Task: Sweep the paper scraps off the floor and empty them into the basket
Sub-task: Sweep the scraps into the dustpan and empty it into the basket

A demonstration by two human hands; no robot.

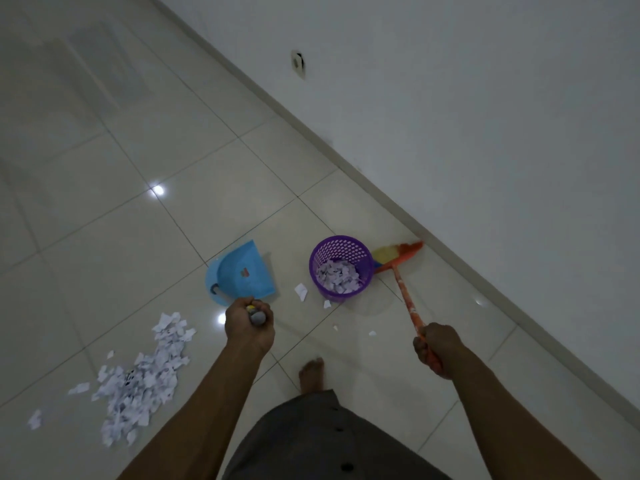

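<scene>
A dustpan (242, 271) was gripped by the left hand (249, 323), a broom (407, 299) by the right hand (438, 348). Paper scraps (337, 278) were held in the basket (313, 268); a heap (138, 379) was spread on the floor (104, 220), well apart.

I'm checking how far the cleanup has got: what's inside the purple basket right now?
White paper scraps lie heaped in the purple basket. They cover its bottom, so anything beneath them cannot be seen.
</scene>
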